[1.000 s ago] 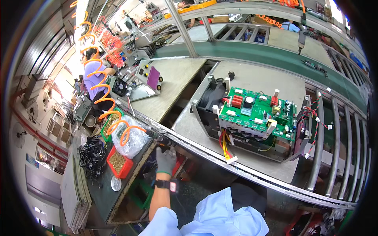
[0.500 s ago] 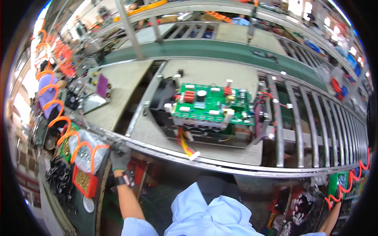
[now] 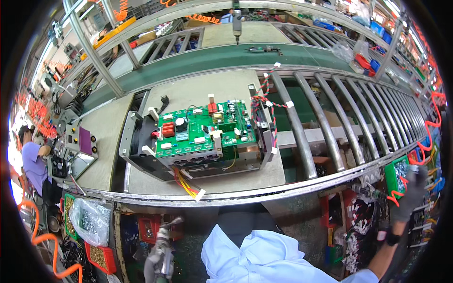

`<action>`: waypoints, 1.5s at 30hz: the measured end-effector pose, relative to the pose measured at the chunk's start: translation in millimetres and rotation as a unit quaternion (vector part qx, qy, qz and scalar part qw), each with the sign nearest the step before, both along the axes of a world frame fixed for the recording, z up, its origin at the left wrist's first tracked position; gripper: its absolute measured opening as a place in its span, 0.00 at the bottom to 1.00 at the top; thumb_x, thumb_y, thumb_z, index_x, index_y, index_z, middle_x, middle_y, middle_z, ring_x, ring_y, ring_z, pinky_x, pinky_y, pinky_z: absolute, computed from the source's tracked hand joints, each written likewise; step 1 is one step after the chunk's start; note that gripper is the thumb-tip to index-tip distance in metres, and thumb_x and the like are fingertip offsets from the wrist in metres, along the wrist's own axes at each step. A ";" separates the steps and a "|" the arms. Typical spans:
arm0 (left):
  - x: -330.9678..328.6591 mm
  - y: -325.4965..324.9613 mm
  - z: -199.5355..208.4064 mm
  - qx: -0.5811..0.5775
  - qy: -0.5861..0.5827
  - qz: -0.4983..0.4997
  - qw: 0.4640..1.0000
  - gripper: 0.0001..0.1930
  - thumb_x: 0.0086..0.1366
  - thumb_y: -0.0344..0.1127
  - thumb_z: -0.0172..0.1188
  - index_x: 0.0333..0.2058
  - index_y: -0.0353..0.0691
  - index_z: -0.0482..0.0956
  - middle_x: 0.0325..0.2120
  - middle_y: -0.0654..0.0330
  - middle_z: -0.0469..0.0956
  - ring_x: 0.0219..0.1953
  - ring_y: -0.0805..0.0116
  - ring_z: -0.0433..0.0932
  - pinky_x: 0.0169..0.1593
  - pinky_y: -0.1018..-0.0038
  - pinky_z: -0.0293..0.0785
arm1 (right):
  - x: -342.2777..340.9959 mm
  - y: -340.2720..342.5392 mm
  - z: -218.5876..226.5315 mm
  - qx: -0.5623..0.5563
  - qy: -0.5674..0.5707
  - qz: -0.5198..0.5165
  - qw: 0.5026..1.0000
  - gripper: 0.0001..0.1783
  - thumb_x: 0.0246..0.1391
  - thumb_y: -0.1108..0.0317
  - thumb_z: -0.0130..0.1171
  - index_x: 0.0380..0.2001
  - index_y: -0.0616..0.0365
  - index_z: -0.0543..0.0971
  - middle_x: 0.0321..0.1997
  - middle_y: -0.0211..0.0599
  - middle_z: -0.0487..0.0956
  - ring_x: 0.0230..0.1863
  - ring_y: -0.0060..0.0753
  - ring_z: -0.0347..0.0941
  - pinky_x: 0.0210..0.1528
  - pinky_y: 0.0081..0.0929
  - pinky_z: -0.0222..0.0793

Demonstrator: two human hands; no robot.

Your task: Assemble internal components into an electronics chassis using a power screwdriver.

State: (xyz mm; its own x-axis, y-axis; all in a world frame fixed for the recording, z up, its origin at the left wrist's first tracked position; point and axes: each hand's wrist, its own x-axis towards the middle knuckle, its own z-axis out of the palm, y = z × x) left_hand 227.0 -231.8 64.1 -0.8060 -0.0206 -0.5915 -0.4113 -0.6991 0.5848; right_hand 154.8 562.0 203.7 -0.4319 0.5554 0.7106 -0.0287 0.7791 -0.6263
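In my gloved left hand at the lower left is a silver power screwdriver, its tip pointing up and to the right, below the bench rail. My gloved right hand is raised at the far right, beside a green bin of small metal parts and a red coiled hose; its fingers are blurred. Ahead of me, apart from both hands, a green circuit board sits on a dark metal chassis. Yellow and red wires with a white connector hang from its front.
The chassis rests on a pale board beside metal rollers. A red bin of brass-coloured parts and a plastic bag lie left. A hanging driver is above the green belt. Another person is at far left.
My view has turned right, so the chassis appears farther left. My left hand has come down from the rail with the screwdriver; my right hand has risen beside the green bin.
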 end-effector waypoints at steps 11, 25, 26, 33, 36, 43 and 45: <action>-116.3 165.5 10.1 -0.157 0.109 -0.278 0.941 0.28 0.56 0.35 0.59 0.56 0.31 0.69 0.33 0.55 0.78 0.24 0.64 0.82 0.28 0.71 0.80 | -163.1 -339.5 -146.7 0.139 -0.177 0.477 0.849 0.11 0.52 0.75 0.64 0.40 0.55 0.79 0.41 0.42 0.81 0.44 0.52 0.79 0.44 0.45 0.78; -142.2 174.4 -10.0 -0.081 0.030 -0.363 0.928 0.28 0.61 0.34 0.69 0.57 0.35 0.67 0.37 0.50 0.81 0.33 0.57 0.88 0.35 0.67 0.86 | -135.0 -347.1 -157.8 -0.207 -0.272 0.428 0.836 0.07 0.60 0.75 0.64 0.41 0.63 0.80 0.35 0.37 0.82 0.35 0.29 0.81 0.37 0.29 0.77; -140.8 173.9 -11.9 -0.050 0.029 -0.345 0.937 0.28 0.61 0.34 0.69 0.56 0.36 0.67 0.36 0.51 0.81 0.31 0.58 0.87 0.34 0.68 0.85 | -133.2 -351.1 -159.3 -0.282 -0.326 0.402 0.808 0.07 0.61 0.74 0.64 0.41 0.63 0.80 0.34 0.36 0.82 0.34 0.26 0.81 0.35 0.28 0.77; -130.9 180.7 -27.5 0.071 0.034 -0.307 0.948 0.29 0.58 0.34 0.71 0.56 0.38 0.68 0.35 0.51 0.81 0.29 0.59 0.87 0.33 0.68 0.85 | -133.6 -367.1 -157.1 -0.464 -0.293 0.408 0.730 0.06 0.66 0.73 0.61 0.40 0.66 0.81 0.31 0.32 0.81 0.30 0.17 0.79 0.32 0.19 0.79; -128.7 186.4 -25.7 0.062 0.034 -0.292 0.954 0.30 0.58 0.34 0.71 0.57 0.39 0.66 0.36 0.50 0.81 0.30 0.57 0.87 0.34 0.66 0.86 | -134.6 -365.9 -148.8 -0.436 -0.317 0.409 0.736 0.07 0.67 0.71 0.60 0.41 0.66 0.81 0.30 0.31 0.81 0.29 0.17 0.78 0.32 0.19 0.78; -138.1 189.2 -19.4 0.071 0.070 -0.314 0.944 0.29 0.60 0.33 0.68 0.57 0.39 0.65 0.37 0.49 0.81 0.31 0.56 0.87 0.35 0.65 0.85 | -135.3 -373.0 -148.0 -0.448 -0.310 0.373 0.751 0.10 0.67 0.68 0.61 0.43 0.65 0.81 0.29 0.30 0.80 0.28 0.19 0.77 0.32 0.20 0.75; -142.2 190.7 -18.8 0.076 0.075 -0.306 0.946 0.29 0.60 0.33 0.67 0.57 0.38 0.65 0.37 0.49 0.81 0.31 0.56 0.87 0.33 0.65 0.85 | -142.4 -372.8 -149.7 -0.380 -0.273 0.365 0.805 0.12 0.64 0.67 0.63 0.44 0.66 0.80 0.32 0.33 0.80 0.32 0.21 0.77 0.34 0.22 0.75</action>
